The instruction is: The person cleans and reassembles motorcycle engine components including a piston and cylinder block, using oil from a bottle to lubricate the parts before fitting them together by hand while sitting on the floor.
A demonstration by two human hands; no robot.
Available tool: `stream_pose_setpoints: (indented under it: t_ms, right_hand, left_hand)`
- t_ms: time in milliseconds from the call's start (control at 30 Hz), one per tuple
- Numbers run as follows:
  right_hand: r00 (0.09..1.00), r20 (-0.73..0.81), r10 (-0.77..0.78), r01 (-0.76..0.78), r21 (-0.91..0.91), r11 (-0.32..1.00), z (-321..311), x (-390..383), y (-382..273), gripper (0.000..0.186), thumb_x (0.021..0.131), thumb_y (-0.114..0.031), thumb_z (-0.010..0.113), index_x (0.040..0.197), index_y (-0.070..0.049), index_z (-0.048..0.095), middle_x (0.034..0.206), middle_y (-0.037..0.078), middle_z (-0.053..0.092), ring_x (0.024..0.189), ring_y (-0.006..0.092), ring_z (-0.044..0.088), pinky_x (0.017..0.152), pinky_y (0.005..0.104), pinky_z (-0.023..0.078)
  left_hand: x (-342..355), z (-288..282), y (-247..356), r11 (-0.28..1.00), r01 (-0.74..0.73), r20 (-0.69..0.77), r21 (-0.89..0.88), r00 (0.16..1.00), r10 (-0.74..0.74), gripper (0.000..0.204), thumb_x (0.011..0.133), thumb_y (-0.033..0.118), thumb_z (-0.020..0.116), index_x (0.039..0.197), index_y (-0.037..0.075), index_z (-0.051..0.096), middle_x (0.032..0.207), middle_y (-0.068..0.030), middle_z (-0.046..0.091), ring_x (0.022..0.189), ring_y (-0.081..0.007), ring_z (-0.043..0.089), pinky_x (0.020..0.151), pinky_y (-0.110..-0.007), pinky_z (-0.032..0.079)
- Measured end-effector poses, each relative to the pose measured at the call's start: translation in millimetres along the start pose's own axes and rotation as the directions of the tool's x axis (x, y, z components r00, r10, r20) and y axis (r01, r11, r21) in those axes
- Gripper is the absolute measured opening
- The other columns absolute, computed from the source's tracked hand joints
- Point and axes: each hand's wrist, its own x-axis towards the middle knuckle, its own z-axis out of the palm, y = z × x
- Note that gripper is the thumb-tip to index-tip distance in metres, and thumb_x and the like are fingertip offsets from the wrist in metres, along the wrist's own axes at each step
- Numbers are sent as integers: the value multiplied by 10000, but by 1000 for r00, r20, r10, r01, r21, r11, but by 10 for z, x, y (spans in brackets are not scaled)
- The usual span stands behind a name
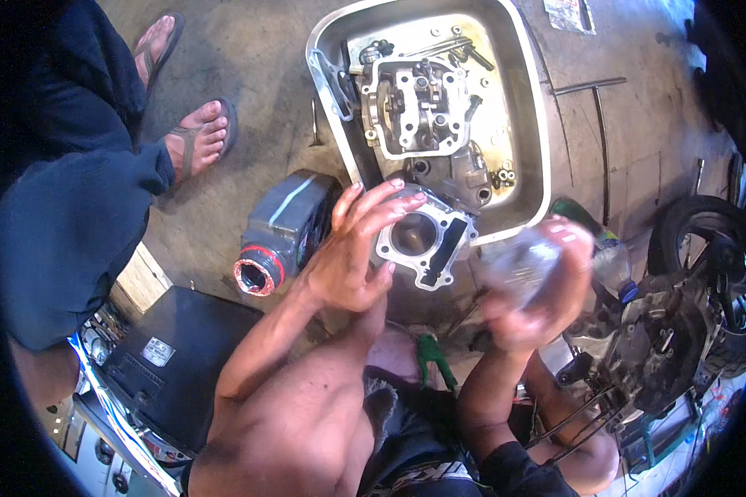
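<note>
- silver, round-bored metal cylinder block by the rounded silver metal basin; left hand clasps one edge — lopsided support could drop it;
- right hand curls round a blurred, pale object; quick movement might strike the block.

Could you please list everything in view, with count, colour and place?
Basin: 1, silver, top centre
Cylinder head: 1, silver, in the basin
Small nuts: several, metallic, in the basin
Cylinder block: 1, silver, centre
Blurred object: 1, clear or silvery, right of the cylinder block
Container: 1, dark grey with red-ringed neck, left of centre
T-shaped tool: 1, dark, right of the basin
Wheel: 1, black, far right
Green item: 1, green, lower centre
Case: 1, black, lower left
Another person's feet: 2, dark sandals, upper left
Left hand: 1, bare, against the cylinder block
Right hand: 1, bare, holding the blurred object
Edge clutter: too unclear to count
</note>
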Motion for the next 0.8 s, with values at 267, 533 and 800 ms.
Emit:
stream_pose_setpoints:
  t_ms: [267,533,800]
  right_hand:
    - [709,98,698,-467,807,361,-99,-197,253,490,1044,-412,550,1355,-34,528,1332,127,601,1162,222,596,928,377,497]
    - [679,512,526,-715,623,317,134,-265,-264,681,902,-385,705,1423,15,526,1250,97,619,1084,157,604,894,303,512]
    - [669,560,488,-727,631,273,6,-450,-294,626,881,-282,762,1364,28,514,1240,125,628,1151,178,598,989,320,480]
  left_hand:
    - [-19,126,76,994,-63,-222,-91,974,42,617,832,122,681,1392,68,426,1436,-182,560,1392,-372,464,1178,-542,263]
    - [269,143,520,963,-199,-291,-184,946,141,796,788,292,875,1420,41,462,1403,-195,546,1322,-365,518,1112,-481,412]
    - [194,151,675,971,-213,-292,-107,940,174,572,748,278,893,1207,31,655,1229,-136,661,1161,-329,619,1008,-446,478]
